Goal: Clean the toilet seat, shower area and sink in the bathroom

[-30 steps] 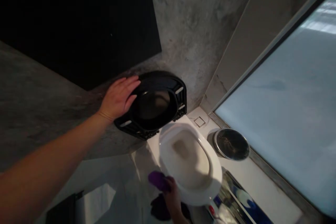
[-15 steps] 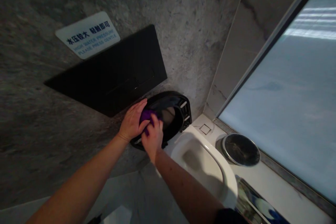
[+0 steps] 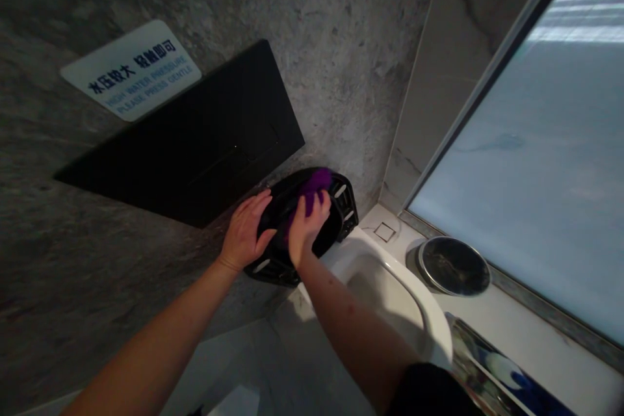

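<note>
A black toilet seat stands raised against the grey stone wall, above a white toilet bowl. My left hand lies flat on the seat's left edge, fingers spread, holding it up. My right hand presses a purple cloth against the underside of the seat, near its upper part. The cloth sticks out above my fingers.
A black flush panel and a white sign with blue lettering are on the wall above. A round metal bin lid sits right of the bowl, below a frosted window. A shiny metal object lies at lower right.
My right hand rose from beside the bowl with the purple cloth to the raised seat, then slid up and right across it. The view tilted upward, revealing the sign.
</note>
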Tool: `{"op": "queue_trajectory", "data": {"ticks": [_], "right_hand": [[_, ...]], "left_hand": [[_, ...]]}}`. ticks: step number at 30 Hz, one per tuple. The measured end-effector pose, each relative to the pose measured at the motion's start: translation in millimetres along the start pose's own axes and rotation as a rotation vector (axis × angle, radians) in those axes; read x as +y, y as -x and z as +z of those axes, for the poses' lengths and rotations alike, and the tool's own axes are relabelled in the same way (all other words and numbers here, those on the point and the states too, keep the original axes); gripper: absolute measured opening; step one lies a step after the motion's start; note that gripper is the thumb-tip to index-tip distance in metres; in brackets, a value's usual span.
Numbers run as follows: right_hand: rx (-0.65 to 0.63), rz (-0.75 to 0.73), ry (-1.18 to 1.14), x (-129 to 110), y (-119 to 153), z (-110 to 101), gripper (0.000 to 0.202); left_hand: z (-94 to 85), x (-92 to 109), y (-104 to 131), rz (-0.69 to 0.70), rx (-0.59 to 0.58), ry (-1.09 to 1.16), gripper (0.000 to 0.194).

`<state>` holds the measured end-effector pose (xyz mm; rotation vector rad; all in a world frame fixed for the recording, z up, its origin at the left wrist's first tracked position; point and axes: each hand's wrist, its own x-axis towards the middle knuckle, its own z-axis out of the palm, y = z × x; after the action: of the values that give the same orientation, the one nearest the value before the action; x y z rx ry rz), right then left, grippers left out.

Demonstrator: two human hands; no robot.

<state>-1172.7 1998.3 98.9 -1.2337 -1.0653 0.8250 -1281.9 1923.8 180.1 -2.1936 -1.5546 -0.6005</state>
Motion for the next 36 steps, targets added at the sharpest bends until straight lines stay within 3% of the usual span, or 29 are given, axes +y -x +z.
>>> {"op": "queue_trajectory", "data": {"ticks": [3, 6, 11, 14, 16, 18, 20, 22, 25, 27, 29, 31, 33, 34, 36], "right_hand": [[-0.148, -0.241, -0.043, 2.9, 60.1, 4.8, 0.034], [-0.329, -0.406, -0.006, 21.3, 89.6, -0.7, 0.031], [-0.589, -0.505, 0.129, 38.5, 89.3, -21.5, 0.044], [-0.812, -0.567, 0.178, 33.5, 91.1, -52.7, 0.039], [-0.913, -0.486, 0.204, 34.1, 89.9, -81.8, 0.035], [-0.825, -0.208, 0.229, 40.2, 75.2, -109.5, 0.04], [-0.572, 0.116, 0.196, 47.2, 40.6, -125.6, 0.052], [-0.322, 0.277, 0.093, 48.2, -7.1, -122.3, 0.059], [-0.071, 0.267, 0.027, 27.8, -59.0, -83.5, 0.052], [-0.026, 0.141, 0.056, 1.1, -56.5, -52.0, 0.042], [-0.067, -0.043, 0.028, -26.2, -27.9, -31.6, 0.033], [-0.19, -0.215, -0.051, -42.9, 3.8, -26.1, 0.024], [-0.329, -0.307, -0.112, -43.8, 14.5, -30.4, 0.019], [-0.348, -0.303, -0.13, -39.3, 8.3, -33.5, 0.019], [-0.225, -0.166, -0.137, -24.7, -22.2, -37.1, 0.022]], "left_hand": [[0.1, -0.1, 0.6, -0.005, 0.013, 0.034, 0.065], [0.1, 0.8, 0.3, -0.002, 0.024, 0.061, 0.069], [-1.3, 5.2, -2.7, 0.036, 0.023, 0.055, 0.067], [-2.9, 8.9, -5.4, 0.037, 0.011, 0.0, 0.064], [-3.2, 10.3, -7.0, 0.034, -0.003, -0.034, 0.063], [-2.7, 11.0, -8.2, 0.033, -0.014, -0.054, 0.062], [-2.1, 11.5, -8.7, 0.032, -0.017, -0.06, 0.061], [-1.5, 11.9, -8.8, 0.031, -0.011, -0.054, 0.059], [-0.6, 10.5, -7.8, 0.03, 0.007, -0.034, 0.058], [-0.3, 8.0, -6.2, 0.028, 0.007, -0.027, 0.057], [-0.5, 5.2, -4.6, 0.031, 0.005, -0.026, 0.056], [-0.8, 3.0, -3.7, 0.034, -0.003, -0.024, 0.056], [-0.8, 2.3, -3.7, 0.031, -0.013, -0.021, 0.057], [-0.6, 2.4, -4.0, 0.025, -0.017, -0.019, 0.057], [-0.1, 3.1, -4.9, 0.014, -0.011, -0.012, 0.057]]}}
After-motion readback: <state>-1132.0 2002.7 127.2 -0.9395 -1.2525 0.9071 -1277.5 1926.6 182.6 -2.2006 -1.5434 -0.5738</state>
